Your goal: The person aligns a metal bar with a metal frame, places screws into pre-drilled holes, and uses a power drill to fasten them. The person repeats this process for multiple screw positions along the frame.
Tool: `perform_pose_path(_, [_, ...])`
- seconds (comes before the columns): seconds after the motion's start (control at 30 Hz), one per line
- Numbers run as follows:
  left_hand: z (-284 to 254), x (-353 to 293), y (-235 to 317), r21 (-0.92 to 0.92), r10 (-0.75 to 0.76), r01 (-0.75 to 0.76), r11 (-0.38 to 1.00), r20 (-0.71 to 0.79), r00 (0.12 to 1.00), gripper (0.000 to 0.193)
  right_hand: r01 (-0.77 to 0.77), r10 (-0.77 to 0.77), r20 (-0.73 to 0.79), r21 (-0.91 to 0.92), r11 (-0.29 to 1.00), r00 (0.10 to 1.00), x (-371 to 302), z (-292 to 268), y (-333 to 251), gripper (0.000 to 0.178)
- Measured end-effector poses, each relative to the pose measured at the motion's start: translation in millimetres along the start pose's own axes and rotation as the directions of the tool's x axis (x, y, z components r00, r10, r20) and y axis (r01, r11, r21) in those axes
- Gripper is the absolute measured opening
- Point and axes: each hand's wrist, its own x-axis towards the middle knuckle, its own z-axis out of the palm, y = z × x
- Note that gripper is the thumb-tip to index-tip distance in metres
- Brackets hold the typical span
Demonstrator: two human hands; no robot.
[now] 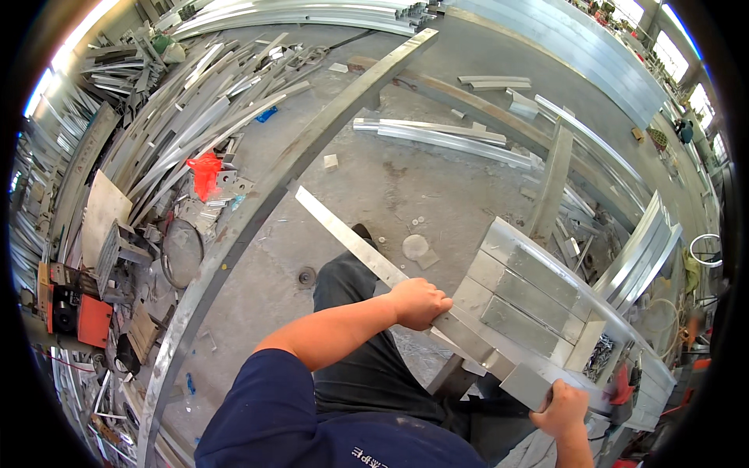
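Observation:
My left hand (421, 303) is closed over the middle of a long silvery metal bar (351, 240), which slants from upper left down to the right across my lap. At its lower right end, my right hand (563, 409) grips a short grey rectangular metal piece (527, 386). This piece lies against or very near the end of the bar; whether they are joined, I cannot tell. Just beyond both hands is a workbench top with several flat grey metal pieces (519, 326) laid side by side. Part of the bench is hidden under my hands.
A compartment of small fasteners (601, 357) and a red-handled tool (621, 386) are at the right. A long steel beam (257, 204) crosses the left side. Scrap metal strips (175, 144), a red bag (204, 173) and an orange machine (80, 314) lie beyond it. Aluminium profiles (445, 139) lie ahead.

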Motion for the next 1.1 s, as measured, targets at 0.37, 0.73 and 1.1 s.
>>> perform_pose_path(0.37, [-12, -4, -28, 0.062, 0.012, -0.011, 0.998, -0.003, 1.0, 0.022, 0.043, -0.044, -0.003, -0.093, 0.995, 0.999, 32, -5, -19, 0.037])
perform_pose_path(0.73, [-13, -31, -82, 0.117, -0.078, 0.084, 0.99, -0.057, 0.995, 0.025, 0.04, -0.04, 0.005, 0.024, 0.999, 0.999, 82, 17, -58, 0.034])
perform_pose_path(1.1, [-30, -52, -104, 0.163, -0.156, 0.172, 0.972, -0.105, 0.982, 0.027, 0.088, -0.089, 0.029, 0.03, 0.996, 0.996, 111, 31, -82, 0.034])
